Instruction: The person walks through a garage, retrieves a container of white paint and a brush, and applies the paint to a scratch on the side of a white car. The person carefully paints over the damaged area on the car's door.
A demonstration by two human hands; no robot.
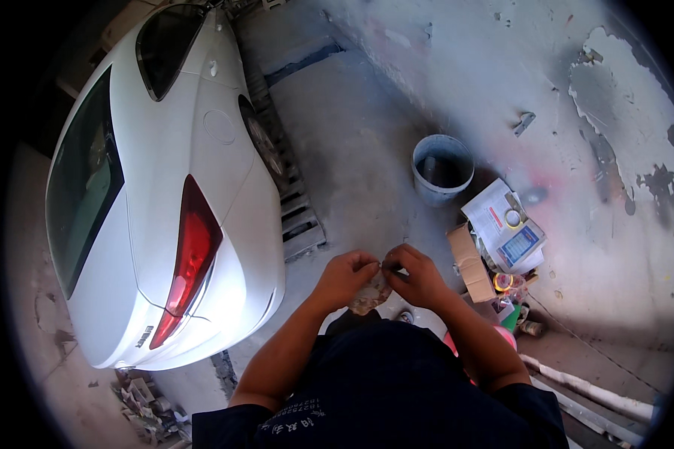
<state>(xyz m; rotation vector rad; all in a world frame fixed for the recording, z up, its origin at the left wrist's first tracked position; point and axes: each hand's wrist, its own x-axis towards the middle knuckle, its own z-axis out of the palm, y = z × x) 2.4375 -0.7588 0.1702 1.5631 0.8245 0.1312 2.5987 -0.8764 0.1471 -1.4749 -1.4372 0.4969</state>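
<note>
My left hand (346,278) and my right hand (414,278) are raised close together in front of my body, fingertips pinched near each other on a crumpled, translucent brownish piece (369,298), perhaps plastic or paper; its exact kind is unclear. It hangs between and below my fingers. A white car (157,127) with a red tail light (187,262) stands to the left of my hands.
A grey bucket (436,188) stands ahead right on the stained floor, below a patchy, peeling wall (502,90). A cardboard box (468,262) holds papers, tape rolls (512,218) and clutter at the right. A grating (299,217) lies beside the car; rails (584,393) run at lower right.
</note>
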